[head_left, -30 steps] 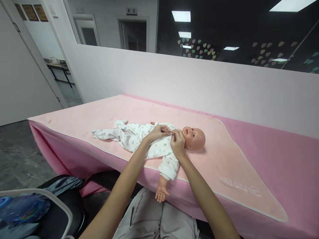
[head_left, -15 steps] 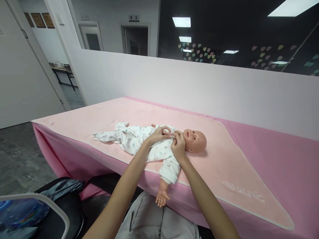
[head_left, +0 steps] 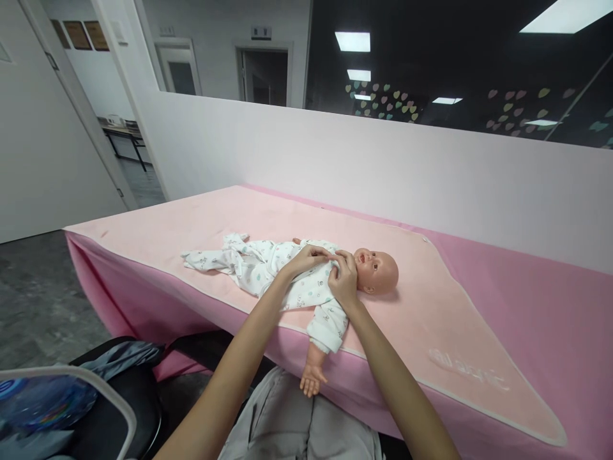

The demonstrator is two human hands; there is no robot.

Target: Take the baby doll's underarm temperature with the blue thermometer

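Observation:
A baby doll [head_left: 380,271] lies on its back, head to the right, on a pale pink mat [head_left: 431,313]. It wears a white printed romper [head_left: 306,291], whose empty-looking legs trail left. My left hand [head_left: 309,257] and my right hand [head_left: 343,276] meet at the romper's neckline, just below the doll's chin. Fingers of both are pinched together on the cloth there; the exact bit of fabric or fastener is hidden. The doll's near arm [head_left: 313,367] sticks out of its sleeve over the table's front edge.
A darker pink cloth [head_left: 536,287] covers the table under the mat. Behind it stands a white half wall [head_left: 359,166] with glass above. At lower left is a black chair [head_left: 129,409] holding a grey garment and a blue clear plastic item [head_left: 48,402].
The fingers of my left hand have straightened a little and closed in toward my right fingers at the neckline. The doll lies as before; the view has shifted slightly.

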